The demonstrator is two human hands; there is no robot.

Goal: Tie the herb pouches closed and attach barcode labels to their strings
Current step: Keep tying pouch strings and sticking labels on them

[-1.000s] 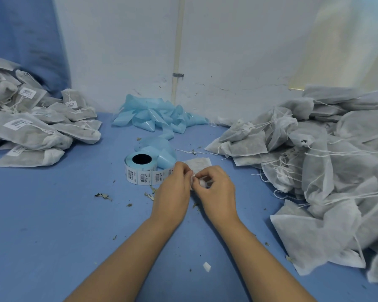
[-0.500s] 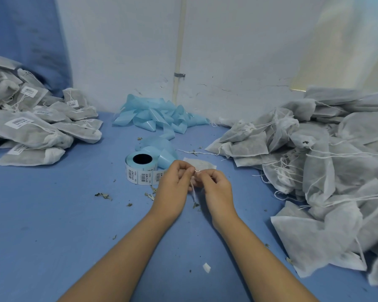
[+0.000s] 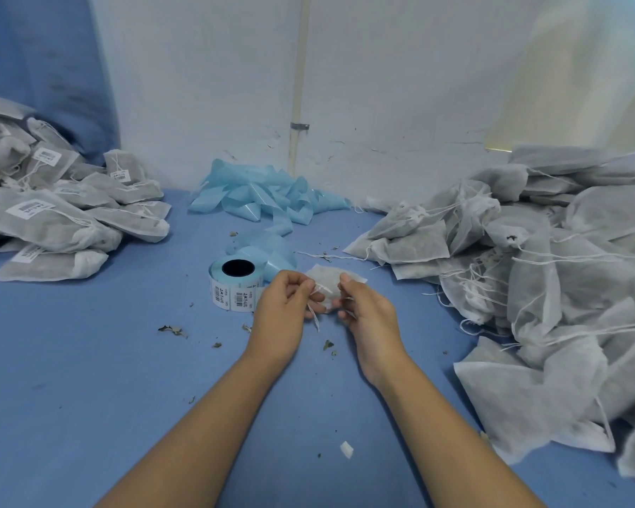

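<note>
Between the two hands, a pouch (image 3: 327,284) is held just above the table (image 3: 88,361), its string (image 3: 314,317) pinched by the left hand (image 3: 285,309) and the right hand (image 3: 367,309); the label roll (image 3: 235,284) lies nearer the left.

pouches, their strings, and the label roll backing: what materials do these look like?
Pouches: likely thin non-woven fabric, matte, white; semi-sheer, with dark contents showing through.
Strings: probably twisted cotton-like cord, white and limp.
Label roll: white, probably paper barcode labels on light blue liner; the spent liner looks glossy, likely coated paper or film.
</note>
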